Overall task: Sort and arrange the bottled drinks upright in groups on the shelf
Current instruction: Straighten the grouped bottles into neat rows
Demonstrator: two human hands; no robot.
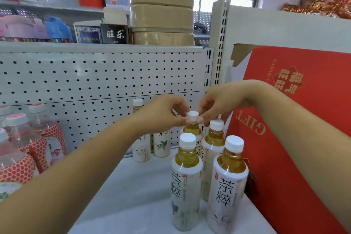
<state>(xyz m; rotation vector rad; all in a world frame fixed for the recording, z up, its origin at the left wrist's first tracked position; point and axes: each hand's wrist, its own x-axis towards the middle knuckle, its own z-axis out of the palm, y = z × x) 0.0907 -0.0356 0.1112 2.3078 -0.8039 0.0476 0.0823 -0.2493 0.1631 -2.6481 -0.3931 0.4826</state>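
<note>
We pinch the white cap [192, 115] of the far tea bottle [191, 129] from both sides, with the fingertips of the left hand [161, 113] and right hand [218, 105] closed narrowly on it. The bottle stands upright at the far left of a four-bottle group [187, 186], on the right of the shelf [136, 186] and beside the red gift box [303, 138]. Two more tea bottles [141, 148] stand against the pegboard [95, 81]. Red-patterned bottles [43, 138] stand at the left.

Red gift box [307, 123], stacked tan packs [161, 15]

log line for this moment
left hand: pinches cap | right hand: pinches same cap | tea bottle: upright, back left of four | red gift box: beside group
</note>
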